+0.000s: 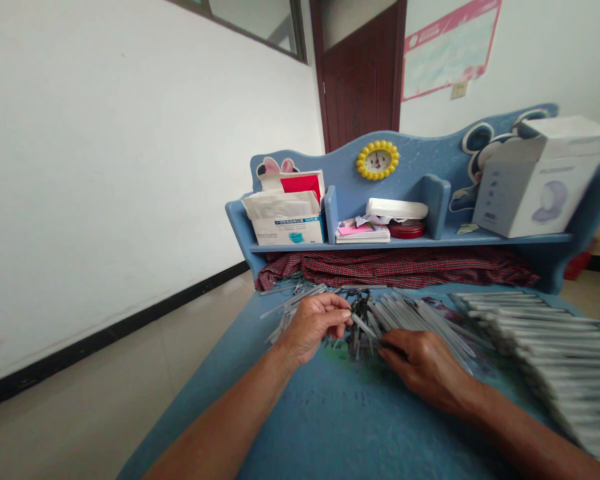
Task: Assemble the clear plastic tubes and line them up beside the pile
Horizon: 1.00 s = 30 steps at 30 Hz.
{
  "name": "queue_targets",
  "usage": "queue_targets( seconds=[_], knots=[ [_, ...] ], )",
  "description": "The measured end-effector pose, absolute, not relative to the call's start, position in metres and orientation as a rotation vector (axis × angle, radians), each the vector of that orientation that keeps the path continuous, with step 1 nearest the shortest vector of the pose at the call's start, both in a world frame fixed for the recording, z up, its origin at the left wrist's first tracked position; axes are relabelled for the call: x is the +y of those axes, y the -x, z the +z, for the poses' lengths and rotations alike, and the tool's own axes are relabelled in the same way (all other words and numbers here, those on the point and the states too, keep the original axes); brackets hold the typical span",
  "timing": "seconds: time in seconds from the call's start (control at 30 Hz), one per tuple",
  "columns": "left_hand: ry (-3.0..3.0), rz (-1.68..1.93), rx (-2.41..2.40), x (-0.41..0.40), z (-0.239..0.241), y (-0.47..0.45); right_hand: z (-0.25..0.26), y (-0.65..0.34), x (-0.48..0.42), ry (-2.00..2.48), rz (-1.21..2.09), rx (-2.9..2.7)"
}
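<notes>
My left hand (pixel 310 327) is closed in a pinch on the upper end of a thin whitish translucent tube (pixel 364 325). The tube's lower end meets the fingertips of my right hand (pixel 420 363), which are also closed around it. Just behind the tube lies a heap of small black-tipped pieces (pixel 361 310). Long translucent tubes (pixel 410 317) are spread side by side beyond my right hand. More thin pale sticks (pixel 290 310) lie loosely behind my left hand.
A large stack of whitish tubes (pixel 555 347) covers the right side of the blue table (pixel 330 427). Along the back, a checked cloth (pixel 380 267) lies under a blue shelf (pixel 290 248), which holds a mask box (pixel 290 230) and a white carton (pixel 535 180). A wall is at left.
</notes>
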<state>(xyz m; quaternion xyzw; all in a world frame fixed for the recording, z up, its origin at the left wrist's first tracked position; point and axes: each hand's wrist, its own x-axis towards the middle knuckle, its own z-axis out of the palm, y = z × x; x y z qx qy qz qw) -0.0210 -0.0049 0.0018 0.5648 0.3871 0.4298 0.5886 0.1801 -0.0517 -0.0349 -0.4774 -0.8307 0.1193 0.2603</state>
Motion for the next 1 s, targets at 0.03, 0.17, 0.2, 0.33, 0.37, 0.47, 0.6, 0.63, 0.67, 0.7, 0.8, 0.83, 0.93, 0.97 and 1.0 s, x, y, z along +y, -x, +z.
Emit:
queue_targets(
  seconds=[0.03, 0.17, 0.2, 0.33, 0.37, 0.47, 0.6, 0.63, 0.67, 0.7, 0.8, 0.83, 0.93, 0.97, 1.0],
  knots=[
    [-1.318, 1.001, 0.901, -0.0050, 0.0018, 0.0209, -0.0350, -0.1800, -0.0517, 1.291, 0.323, -2.248],
    [-1.328, 0.999, 0.907, -0.0049, 0.0020, 0.0208, -0.0348, -0.1797, -0.0519, 1.279, 0.322, -2.260],
    [-1.330, 0.997, 0.913, -0.0047, 0.0019, 0.0209, -0.0345, -0.1798, -0.0520, 1.276, 0.324, -2.265],
    [-1.347, 0.986, 0.930, -0.0040, 0.0014, 0.0216, -0.0331, -0.1800, -0.0521, 1.276, 0.317, -2.284],
    [-1.352, 0.983, 0.933, -0.0038, 0.0012, 0.0217, -0.0329, -0.1801, -0.0520, 1.276, 0.317, -2.288],
    [-1.362, 0.978, 0.938, -0.0035, 0.0006, 0.0221, -0.0329, -0.1802, -0.0519, 1.270, 0.315, -2.297],
    [-1.373, 0.976, 0.949, -0.0031, 0.0003, 0.0221, -0.0333, -0.1805, -0.0525, 1.245, 0.297, -2.314],
    [-1.376, 0.972, 0.954, -0.0030, 0.0002, 0.0220, -0.0331, -0.1804, -0.0528, 1.245, 0.293, -2.315],
    [-1.380, 0.968, 0.959, -0.0030, 0.0001, 0.0221, -0.0329, -0.1803, -0.0531, 1.247, 0.292, -2.315],
    [-1.386, 0.963, 0.962, -0.0029, 0.0001, 0.0222, -0.0326, -0.1802, -0.0533, 1.248, 0.293, -2.315],
    [-1.405, 0.948, 0.958, -0.0028, 0.0000, 0.0230, -0.0313, -0.1797, -0.0538, 1.243, 0.305, -2.313],
    [-1.407, 0.940, 0.952, -0.0029, 0.0002, 0.0235, -0.0310, -0.1797, -0.0538, 1.240, 0.307, -2.311],
    [-1.395, 0.901, 0.942, -0.0033, 0.0012, 0.0245, -0.0305, -0.1799, -0.0539, 1.243, 0.301, -2.310],
    [-1.387, 0.892, 0.945, -0.0035, 0.0017, 0.0246, -0.0305, -0.1801, -0.0539, 1.245, 0.295, -2.312],
    [-1.382, 0.888, 0.951, -0.0039, 0.0022, 0.0245, -0.0305, -0.1802, -0.0540, 1.245, 0.292, -2.314]
  ],
)
